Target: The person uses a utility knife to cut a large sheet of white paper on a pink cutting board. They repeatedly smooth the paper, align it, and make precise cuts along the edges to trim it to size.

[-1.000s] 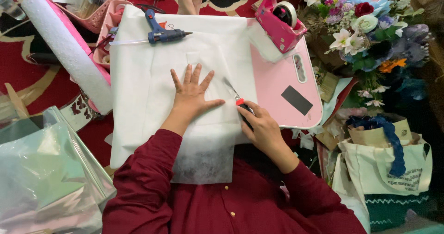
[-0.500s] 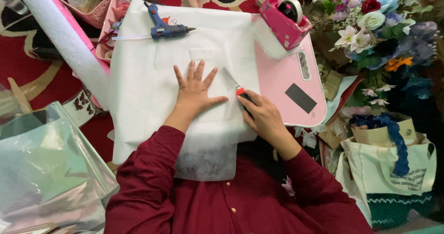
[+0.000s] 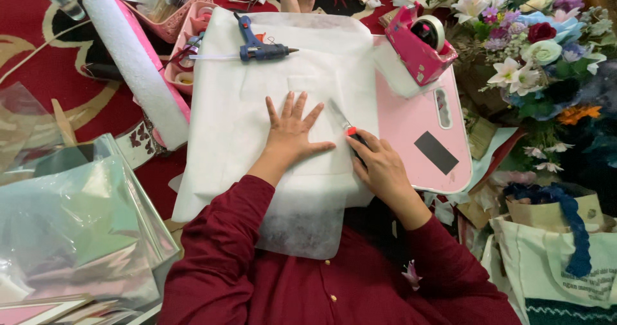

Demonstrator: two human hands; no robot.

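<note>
Far left of my hands: clear cellophane sheets [image 3: 71,228], then a white fabric roll [image 3: 138,68] lying on the red carpet [image 3: 38,55].
Left hand: my left hand [image 3: 292,132] is open, fingers spread, pressed flat on the white non-woven sheet [image 3: 257,126] spread over the pink worktop [image 3: 411,132].
Beyond the left hand: a blue glue gun [image 3: 260,45] lies on the sheet, nozzle pointing right.
Right hand: my right hand [image 3: 379,164] is closed around a craft knife [image 3: 347,127], just right of the left thumb.
Knife axis: its long axis runs diagonally; the blade tip points up and left, away from me, touching the sheet.
Risk: I judge the blade could wander toward my left thumb, which lies near, or the thin sheet could bunch and tear if my flat hand slips.
Right of hands: a pink tape dispenser [image 3: 421,45], then artificial flowers [image 3: 533,48].
</note>
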